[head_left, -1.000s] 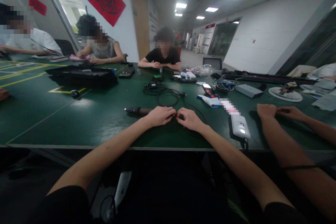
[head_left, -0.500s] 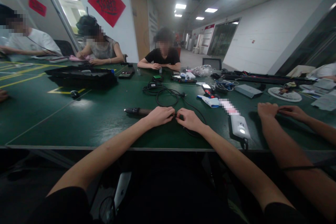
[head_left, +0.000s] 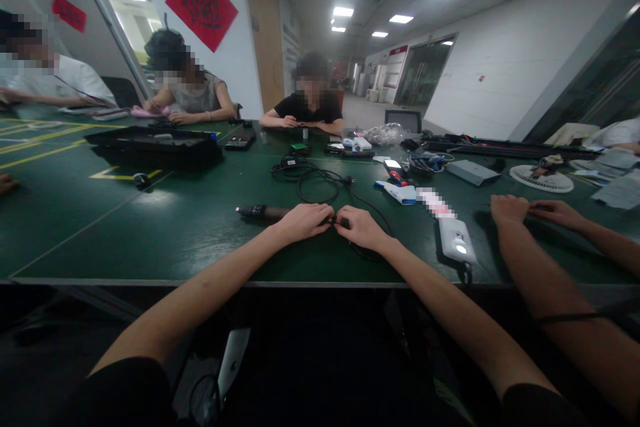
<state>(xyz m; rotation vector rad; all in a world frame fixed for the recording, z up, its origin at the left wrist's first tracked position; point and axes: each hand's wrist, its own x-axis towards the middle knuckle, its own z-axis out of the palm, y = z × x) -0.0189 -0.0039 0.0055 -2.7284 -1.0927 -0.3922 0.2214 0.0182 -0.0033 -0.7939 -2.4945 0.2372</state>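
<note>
A dark, cylindrical electric screwdriver (head_left: 257, 212) lies along the green table with its tip to the left. My left hand (head_left: 306, 221) is closed around its rear end, palm down. Facing it, my right hand (head_left: 364, 227) pinches a small black cable connector (head_left: 345, 222) between thumb and fingers. The fingertips of both hands almost meet, and a tiny bright spot shows at the tool's end between them. Whether connector and tool touch is too small to tell. A black cable (head_left: 320, 177) is looped on the table just beyond my hands.
To the right lie a white power-bank-like device (head_left: 457, 241) and a blue-and-white packet (head_left: 397, 192). Another person's hands (head_left: 510, 209) work at the right. A black tray (head_left: 155, 145) stands at the left, and a grey box (head_left: 473, 173) farther right. Several people sit around the table (head_left: 200, 240).
The fingertips of my two hands have shifted slightly, and the black connector and the tool's end show more plainly between them. The screwdriver stays in place.
</note>
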